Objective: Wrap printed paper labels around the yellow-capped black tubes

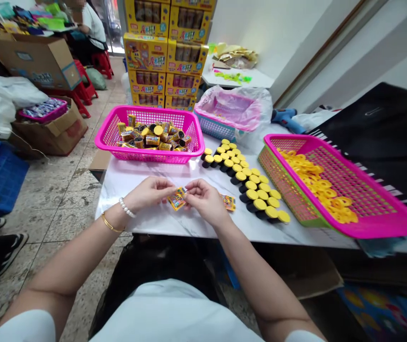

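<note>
A small yellow printed label (177, 198) is pinched between my two hands above the front of the white table (160, 221). My left hand (150, 194) grips its left side, and my right hand (205, 200) grips its right side. More yellow labels (229, 203) lie just right of my right hand. Black cups with yellow lids (251, 185) stand upright in slanting rows to the right. Behind my hands, a pink basket (149, 156) holds labelled cups (152, 140) in a loose heap.
A pink basket (381, 223) with yellow rings (317, 185) sits at the right. Behind are a plastic-lined basket (237, 111), a blue tool (288, 119) and stacked yellow boxes (169, 52). At the back left, a person (92, 23) sits near a cardboard box (34, 59).
</note>
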A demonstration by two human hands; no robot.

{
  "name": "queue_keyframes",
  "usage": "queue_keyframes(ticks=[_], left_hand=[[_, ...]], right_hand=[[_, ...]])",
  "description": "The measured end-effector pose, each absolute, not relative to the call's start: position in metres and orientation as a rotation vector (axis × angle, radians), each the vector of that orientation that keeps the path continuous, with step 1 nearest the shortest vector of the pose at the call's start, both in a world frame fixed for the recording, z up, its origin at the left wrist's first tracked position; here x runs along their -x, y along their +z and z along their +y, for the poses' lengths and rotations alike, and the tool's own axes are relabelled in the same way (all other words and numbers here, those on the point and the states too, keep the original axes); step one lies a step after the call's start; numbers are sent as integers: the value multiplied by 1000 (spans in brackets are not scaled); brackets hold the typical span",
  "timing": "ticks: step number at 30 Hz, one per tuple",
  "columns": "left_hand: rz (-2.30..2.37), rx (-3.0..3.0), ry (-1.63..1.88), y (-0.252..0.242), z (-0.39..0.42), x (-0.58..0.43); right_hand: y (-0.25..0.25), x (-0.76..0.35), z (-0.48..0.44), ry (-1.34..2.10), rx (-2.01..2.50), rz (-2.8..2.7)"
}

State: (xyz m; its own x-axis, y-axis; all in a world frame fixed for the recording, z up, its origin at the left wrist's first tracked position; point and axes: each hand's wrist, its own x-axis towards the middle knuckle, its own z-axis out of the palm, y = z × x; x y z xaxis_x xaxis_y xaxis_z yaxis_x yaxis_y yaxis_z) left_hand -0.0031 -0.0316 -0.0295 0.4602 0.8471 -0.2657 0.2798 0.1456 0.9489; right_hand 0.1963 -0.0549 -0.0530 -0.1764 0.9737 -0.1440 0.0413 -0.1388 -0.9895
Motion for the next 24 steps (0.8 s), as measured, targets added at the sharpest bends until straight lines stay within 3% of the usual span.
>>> queue_keyframes(ticks=[3,7,11,20,24], left_hand=[[1248,-1649,514,-39,-36,2],[1543,-2185,566,-54,-45,0],[1556,-2358,668,-61,-52,2],[1285,-2526,731,-61,-44,-12],[1206,-2572,802,-69,-43,-16]], right_hand=[[-49,-191,-43,1272,1280,-1647],[-38,-190,-36,708,1445,-2126],[-33,-220,-54,202,1511,-2160],[-48,-281,-80,-8,1714,-2261],[-44,-276,-104,-109,1582,-2232]])
